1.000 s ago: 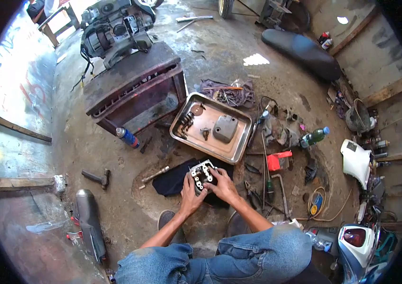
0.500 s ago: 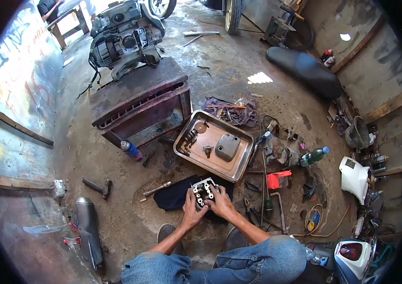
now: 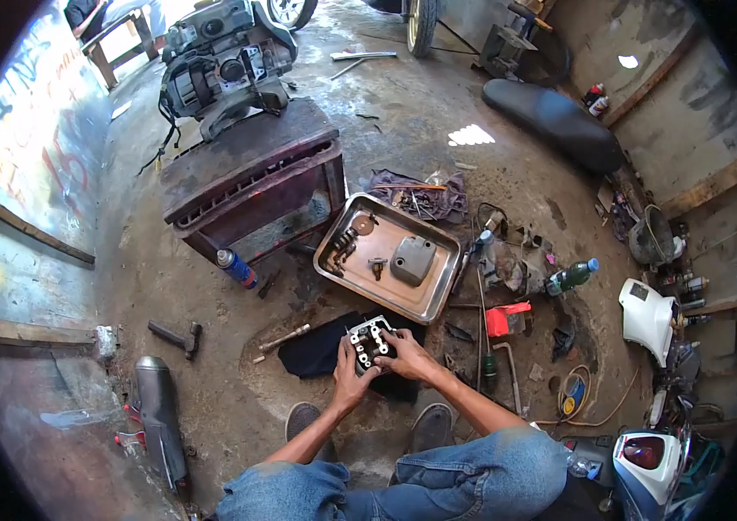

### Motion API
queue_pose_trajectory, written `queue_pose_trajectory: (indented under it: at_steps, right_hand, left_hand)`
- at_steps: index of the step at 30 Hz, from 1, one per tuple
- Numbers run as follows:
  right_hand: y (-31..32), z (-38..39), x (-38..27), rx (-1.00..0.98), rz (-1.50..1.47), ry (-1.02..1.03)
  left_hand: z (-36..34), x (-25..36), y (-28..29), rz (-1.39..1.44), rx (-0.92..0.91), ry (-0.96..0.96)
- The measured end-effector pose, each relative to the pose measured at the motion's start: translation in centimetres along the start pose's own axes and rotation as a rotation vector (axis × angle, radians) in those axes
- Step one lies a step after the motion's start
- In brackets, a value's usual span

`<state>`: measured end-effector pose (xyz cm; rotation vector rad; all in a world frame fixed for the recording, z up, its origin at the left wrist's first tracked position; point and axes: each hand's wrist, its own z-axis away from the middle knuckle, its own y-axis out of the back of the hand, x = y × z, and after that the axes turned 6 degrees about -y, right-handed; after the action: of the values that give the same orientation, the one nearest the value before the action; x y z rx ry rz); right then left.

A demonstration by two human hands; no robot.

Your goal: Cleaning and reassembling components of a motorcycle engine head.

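Between my two hands is a metal cylinder head (image 3: 375, 333), its machined side with several holes facing up. My left hand (image 3: 350, 372) grips its left side, the thumb near the lower edge. My right hand (image 3: 406, 356) wraps its right side, fingers over the rim. Beneath it a dark cloth (image 3: 312, 349) lies spread on the floor. Just beyond stands a metal tray (image 3: 360, 287), holding a grey valve cover (image 3: 412, 260), a camshaft (image 3: 347, 247), a round brown disc (image 3: 363, 226) and a small metal part (image 3: 376, 267).
An engine (image 3: 225, 74) rests on a wooden table (image 3: 251, 174) ahead. To the left lie a hammer (image 3: 179, 338), a spray can (image 3: 236, 268) and an exhaust muffler (image 3: 158, 417). On the right are a green bottle (image 3: 572, 276), a red box (image 3: 507, 319), a screwdriver (image 3: 490, 365) and a seat (image 3: 551, 126).
The cylinder head has turned and tilted slightly in my hands, with my right fingers shifted along its edge. The whole view has moved a little; the tray's parts lie as before.
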<state>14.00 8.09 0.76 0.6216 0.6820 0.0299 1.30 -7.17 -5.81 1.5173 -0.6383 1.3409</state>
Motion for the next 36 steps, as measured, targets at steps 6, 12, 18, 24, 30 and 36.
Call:
queue_pose_trajectory:
  at_steps: [6, 12, 18, 24, 30, 36]
  right_hand:
    - [0.0, 0.4, 0.1, 0.051, 0.032, -0.043]
    - [0.4, 1.2, 0.0, 0.026, -0.159, -0.072]
    - [-0.4, 1.4, -0.1, 0.065, -0.123, -0.088]
    - [-0.4, 1.5, 0.6, 0.139, -0.126, -0.072]
    - [0.9, 1.4, -0.8, 0.026, -0.223, -0.142]
    - [-0.3, 0.6, 2.4, -0.024, -0.301, -0.077]
  left_hand:
    - [-0.2, 0.5, 0.1, 0.051, -0.049, 0.067]
    - [-0.2, -0.2, -0.5, -0.124, -0.058, 0.059]
    - [-0.1, 0.0, -0.5, 0.009, -0.037, 0.052]
    - [0.1, 0.7, -0.7, -0.009, -0.044, 0.075]
    - [0.4, -0.2, -0.6, -0.064, 0.003, 0.031]
    - [0.5, -0.6, -0.9, -0.084, 0.002, 0.025]
